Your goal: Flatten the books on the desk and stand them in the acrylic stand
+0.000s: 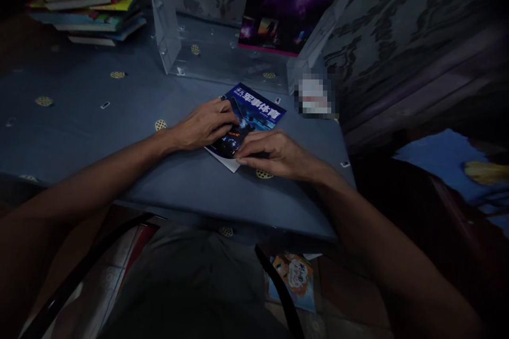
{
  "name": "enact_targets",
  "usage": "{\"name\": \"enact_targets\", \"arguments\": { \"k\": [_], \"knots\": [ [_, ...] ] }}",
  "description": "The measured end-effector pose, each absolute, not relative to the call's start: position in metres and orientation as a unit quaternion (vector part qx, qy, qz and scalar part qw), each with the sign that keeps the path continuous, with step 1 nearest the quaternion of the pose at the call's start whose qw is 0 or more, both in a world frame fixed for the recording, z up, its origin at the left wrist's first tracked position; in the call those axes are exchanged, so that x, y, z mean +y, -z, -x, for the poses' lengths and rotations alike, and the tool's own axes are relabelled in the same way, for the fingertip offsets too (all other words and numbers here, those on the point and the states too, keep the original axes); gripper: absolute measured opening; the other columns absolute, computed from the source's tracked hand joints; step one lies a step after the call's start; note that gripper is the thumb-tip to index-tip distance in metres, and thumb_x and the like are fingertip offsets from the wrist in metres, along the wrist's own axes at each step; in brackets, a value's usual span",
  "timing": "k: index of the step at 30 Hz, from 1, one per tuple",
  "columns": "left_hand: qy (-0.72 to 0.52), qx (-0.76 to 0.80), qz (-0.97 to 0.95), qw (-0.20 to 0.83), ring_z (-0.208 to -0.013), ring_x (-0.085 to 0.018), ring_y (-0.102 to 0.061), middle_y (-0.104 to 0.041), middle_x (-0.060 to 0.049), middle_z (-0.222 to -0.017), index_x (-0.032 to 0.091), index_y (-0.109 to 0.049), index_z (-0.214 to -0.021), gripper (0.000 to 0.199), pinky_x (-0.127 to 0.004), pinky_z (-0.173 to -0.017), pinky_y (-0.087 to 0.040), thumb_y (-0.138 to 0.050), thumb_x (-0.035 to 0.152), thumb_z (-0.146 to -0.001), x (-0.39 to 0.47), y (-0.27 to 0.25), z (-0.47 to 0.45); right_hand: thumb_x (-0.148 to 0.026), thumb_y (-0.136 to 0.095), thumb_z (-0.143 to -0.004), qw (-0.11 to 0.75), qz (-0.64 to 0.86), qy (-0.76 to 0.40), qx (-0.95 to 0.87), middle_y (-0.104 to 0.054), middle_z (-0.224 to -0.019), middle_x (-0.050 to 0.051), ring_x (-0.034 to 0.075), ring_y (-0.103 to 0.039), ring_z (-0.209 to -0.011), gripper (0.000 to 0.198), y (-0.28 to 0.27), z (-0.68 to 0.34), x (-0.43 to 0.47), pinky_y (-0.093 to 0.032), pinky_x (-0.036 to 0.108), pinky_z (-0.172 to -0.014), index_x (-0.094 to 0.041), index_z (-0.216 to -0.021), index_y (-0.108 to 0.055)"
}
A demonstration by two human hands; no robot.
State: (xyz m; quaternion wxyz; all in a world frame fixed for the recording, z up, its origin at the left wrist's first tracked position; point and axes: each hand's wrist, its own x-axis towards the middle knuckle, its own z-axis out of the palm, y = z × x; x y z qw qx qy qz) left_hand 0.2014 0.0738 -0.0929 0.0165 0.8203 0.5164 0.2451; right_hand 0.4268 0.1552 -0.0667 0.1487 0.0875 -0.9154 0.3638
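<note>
A magazine (258, 119) with a dark blue cover and white Chinese lettering lies at an angle on the blue tablecloth. My left hand (207, 124) rests over its left edge, fingers a little bent and spread on the cover. At the lower right corner, my right hand (278, 153) pinches the cover between thumb and fingers. The cover is slightly raised there, and a pale page shows beneath it. The fingertips of my right hand are partly hidden.
Behind the magazine stands a clear plastic holder (169, 45) with a purple book (294, 0) leaning in it. A stack of books (87, 5) is at the back left. A blurred-out white item (316, 95) sits near the right edge. An orange-covered book (294, 278) lies on the floor.
</note>
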Motion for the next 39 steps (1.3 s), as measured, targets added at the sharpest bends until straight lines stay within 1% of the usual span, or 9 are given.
{"name": "enact_targets", "arguments": {
  "k": [11,18,21,24,26,29,33,36,39],
  "knots": [
    [-0.241,0.510,-0.826,0.009,-0.097,-0.023,-0.056,-0.062,-0.008,-0.102,0.021,-0.070,-0.110,0.029,-0.037,-0.088,-0.046,-0.044,0.029,-0.099,0.072,0.091,-0.201,-0.019,-0.058,-0.099,0.155,-0.111,-0.344,-0.920,-0.077,-0.092,0.009,0.018,-0.070,-0.088,0.017,0.066,-0.427,0.155,-0.054,0.031,-0.078,-0.015,-0.095,-0.074],
    [-0.237,0.519,-0.820,0.036,-0.100,-0.024,-0.056,-0.063,-0.008,-0.105,0.021,-0.070,-0.113,0.030,-0.039,-0.092,-0.045,-0.044,0.030,-0.099,0.072,0.089,-0.201,-0.017,-0.057,-0.099,0.148,-0.115,-0.325,-0.927,-0.076,-0.092,0.009,0.019,-0.069,-0.088,0.018,0.064,-0.427,0.152,-0.053,0.032,-0.079,-0.014,-0.095,-0.074],
    [-0.233,0.513,-0.824,0.063,-0.102,-0.025,-0.056,-0.064,-0.009,-0.108,0.021,-0.070,-0.115,0.033,-0.040,-0.093,-0.044,-0.045,0.037,-0.101,0.068,0.080,-0.201,-0.017,-0.056,-0.099,0.146,-0.108,-0.326,-0.928,-0.076,-0.092,0.009,0.019,-0.068,-0.088,0.019,0.063,-0.428,0.151,-0.053,0.033,-0.080,-0.015,-0.094,-0.074],
    [-0.209,0.477,-0.843,0.135,-0.106,-0.024,-0.058,-0.066,-0.009,-0.114,0.022,-0.070,-0.115,0.039,-0.038,-0.095,-0.044,-0.047,0.050,-0.101,0.058,0.065,-0.204,-0.017,-0.056,-0.099,0.149,-0.109,-0.331,-0.926,-0.075,-0.089,0.008,0.018,-0.068,-0.087,0.018,0.063,-0.428,0.151,-0.052,0.032,-0.079,-0.015,-0.094,-0.074],
    [-0.194,0.452,-0.853,0.175,-0.108,-0.024,-0.059,-0.066,-0.009,-0.118,0.023,-0.069,-0.117,0.045,-0.037,-0.096,-0.045,-0.051,0.059,-0.097,0.047,0.059,-0.209,-0.017,-0.057,-0.099,0.154,-0.115,-0.332,-0.924,-0.075,-0.088,0.008,0.017,-0.067,-0.085,0.017,0.064,-0.428,0.151,-0.052,0.031,-0.078,-0.014,-0.094,-0.073],
    [-0.179,0.461,-0.861,0.122,-0.110,-0.026,-0.059,-0.065,-0.011,-0.123,0.021,-0.066,-0.121,0.052,-0.039,-0.095,-0.045,-0.058,0.064,-0.092,0.032,0.062,-0.217,-0.017,-0.058,-0.099,0.156,-0.118,-0.330,-0.924,-0.074,-0.088,0.008,0.017,-0.065,-0.084,0.017,0.064,-0.428,0.151,-0.051,0.030,-0.078,-0.013,-0.094,-0.073],
    [-0.171,0.476,-0.863,0.007,-0.103,-0.025,-0.060,-0.067,-0.011,-0.115,0.018,-0.067,-0.109,0.041,-0.037,-0.089,-0.046,-0.054,0.056,-0.098,0.024,0.075,-0.225,-0.018,-0.057,-0.099,0.159,-0.109,-0.319,-0.928,-0.073,-0.087,0.008,0.017,-0.064,-0.084,0.018,0.063,-0.429,0.148,-0.050,0.031,-0.079,-0.013,-0.093,-0.073],
    [-0.172,0.458,-0.872,-0.006,-0.100,-0.023,-0.062,-0.069,-0.009,-0.109,0.018,-0.069,-0.105,0.038,-0.035,-0.087,-0.048,-0.054,0.053,-0.099,0.025,0.076,-0.225,-0.017,-0.057,-0.098,0.158,-0.099,-0.325,-0.927,-0.074,-0.088,0.008,0.017,-0.065,-0.086,0.018,0.062,-0.431,0.146,-0.050,0.030,-0.079,-0.013,-0.092,-0.073],
    [-0.187,0.444,-0.876,-0.004,-0.103,-0.023,-0.064,-0.071,-0.009,-0.111,0.018,-0.069,-0.110,0.035,-0.036,-0.090,-0.050,-0.054,0.048,-0.100,0.025,0.072,-0.225,-0.016,-0.056,-0.097,0.176,-0.071,-0.338,-0.922,-0.075,-0.088,0.007,0.016,-0.066,-0.084,0.019,0.066,-0.436,0.148,-0.050,0.030,-0.078,-0.014,-0.092,-0.074]
  ]
}}
